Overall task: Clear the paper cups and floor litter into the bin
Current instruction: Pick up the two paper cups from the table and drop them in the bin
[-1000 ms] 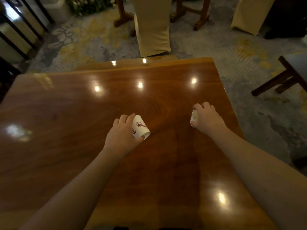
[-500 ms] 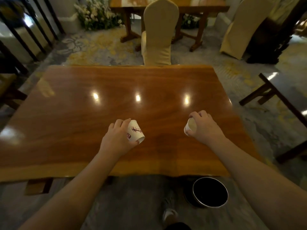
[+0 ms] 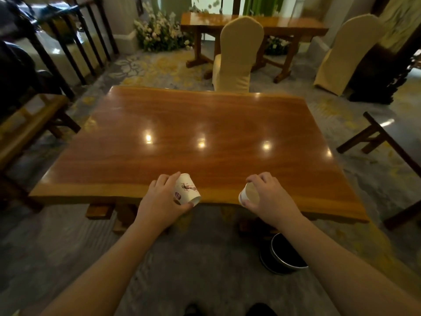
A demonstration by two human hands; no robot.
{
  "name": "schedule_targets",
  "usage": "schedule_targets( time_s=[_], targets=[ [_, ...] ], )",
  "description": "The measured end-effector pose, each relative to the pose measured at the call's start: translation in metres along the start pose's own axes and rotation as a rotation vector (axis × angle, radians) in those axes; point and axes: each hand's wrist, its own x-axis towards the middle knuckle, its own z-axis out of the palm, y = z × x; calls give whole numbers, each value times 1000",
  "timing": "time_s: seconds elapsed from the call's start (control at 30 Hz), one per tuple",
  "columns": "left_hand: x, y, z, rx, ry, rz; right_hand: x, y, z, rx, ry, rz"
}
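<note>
Head view: left hand (image 3: 159,201) fingers curled around printed cup (image 3: 187,189), tilted, mouth toward 4 o'clock. Right hand (image 3: 268,197) wrapped around plain cup (image 3: 248,194), mouth toward 9 o'clock. Both over table (image 3: 205,137) near edge. Bin (image 3: 284,256) on floor at 5 o'clock.

Left hand (image 3: 159,201) grips 1 paper cup (image 3: 186,190), right hand (image 3: 271,199) grips a second cup (image 3: 247,195), both over the near edge of the table (image 3: 205,137). The bin (image 3: 282,255) sits on the floor below the right forearm. A covered chair (image 3: 237,55) stands behind the table.
</note>
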Motion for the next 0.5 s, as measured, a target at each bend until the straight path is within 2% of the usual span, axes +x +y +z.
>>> schedule_targets(
  time_s=[0.27,0.5],
  targets=[
    [-43,57,21,-11,33,-59,-41,33,-8,42,-35,-106],
    [-88,176,93,-32,48,-130,-101,154,-31,109,-62,-136]
  ],
)
